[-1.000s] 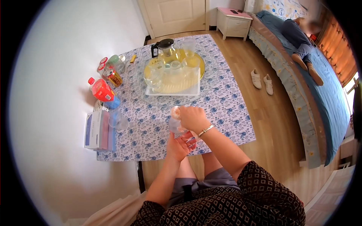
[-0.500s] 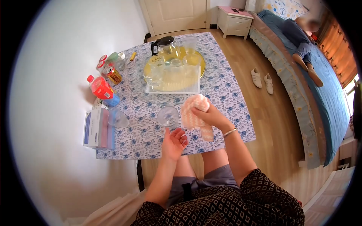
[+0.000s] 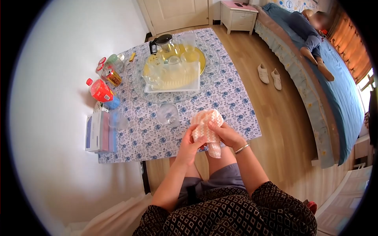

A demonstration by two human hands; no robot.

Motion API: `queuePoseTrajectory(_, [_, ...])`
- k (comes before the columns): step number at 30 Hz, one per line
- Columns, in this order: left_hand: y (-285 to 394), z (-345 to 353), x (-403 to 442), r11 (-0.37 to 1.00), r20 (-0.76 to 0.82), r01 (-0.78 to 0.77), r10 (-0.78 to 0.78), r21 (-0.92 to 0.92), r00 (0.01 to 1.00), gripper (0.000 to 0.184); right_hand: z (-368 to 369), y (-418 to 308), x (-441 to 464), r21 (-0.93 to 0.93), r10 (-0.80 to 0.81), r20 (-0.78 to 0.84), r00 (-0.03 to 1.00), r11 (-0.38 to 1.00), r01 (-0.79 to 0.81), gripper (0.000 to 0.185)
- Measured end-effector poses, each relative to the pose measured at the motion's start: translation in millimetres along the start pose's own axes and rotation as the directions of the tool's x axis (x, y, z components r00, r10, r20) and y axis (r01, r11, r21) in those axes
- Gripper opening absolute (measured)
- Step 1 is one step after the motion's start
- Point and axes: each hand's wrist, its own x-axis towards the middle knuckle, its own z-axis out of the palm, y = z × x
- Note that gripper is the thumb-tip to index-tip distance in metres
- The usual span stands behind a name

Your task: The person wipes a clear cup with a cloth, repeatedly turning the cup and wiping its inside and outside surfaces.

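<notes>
A pink and white cloth (image 3: pixel 208 124) is bunched between both hands, above the table's near edge, with one end hanging down. My left hand (image 3: pixel 191 142) grips its left side, thumb on top. On the other side my right hand (image 3: pixel 227 134), with a bangle at the wrist, pinches it. Whether anything is wrapped inside the cloth is hidden. To the left of the hands, a clear glass bowl (image 3: pixel 168 115) rests on the flowered tablecloth (image 3: pixel 143 135). Farther left is another clear glass vessel (image 3: pixel 119 119), its shape hard to make out.
A white tray (image 3: pixel 173 89) with glassware overlaps a gold round tray (image 3: pixel 202 63) bearing a black-lidded glass teapot (image 3: pixel 167 45). Along the wall stand a red-labelled bottle (image 3: pixel 103 93), a can (image 3: pixel 113 77) and a box (image 3: pixel 97 131). A person (image 3: pixel 305 33) lies on the bed (image 3: pixel 315 84).
My left hand was open beside the glass bowl and has moved right to take hold of the cloth. My right hand has brought the cloth nearer to my body. The view has shifted slightly.
</notes>
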Motion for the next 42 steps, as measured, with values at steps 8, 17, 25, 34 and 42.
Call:
queuePoseTrajectory(8, [22.8,7.7,-6.7,0.979,-0.11,-0.073,0.053,-0.188,0.992,0.03,8.0,-16.0,-26.8,-0.193,0.035,0.086,0.996,0.981,-0.018,0.079])
queuePoseTrajectory(17, [42.2,16.5,-21.2,0.775,0.124,-0.414,0.407,0.477,0.905,0.046,13.3,-4.5,-33.8,-0.119,-0.167,-0.082,0.983,0.981,0.156,0.061])
queuePoseTrajectory(25, [50.3,10.3,-16.0,0.09,0.31,-0.464,0.631,0.881,0.711,0.04,8.2,-9.6,-37.2,-0.303,-0.245,-0.161,0.956,0.934,0.189,0.048])
queuePoseTrajectory(34, [60.4,22.1,-15.0,0.031,0.322,-0.454,0.661,0.89,0.677,0.023,13.2,-24.3,-43.6,-0.461,-0.389,-0.093,0.917,0.833,0.307,0.043])
queuePoseTrajectory(42, [50.0,23.2,-21.7,0.606,0.095,-0.344,0.405,0.717,0.909,0.014,22.0,-30.1,-47.7,-0.493,-0.338,-0.056,0.939,0.828,0.269,0.045])
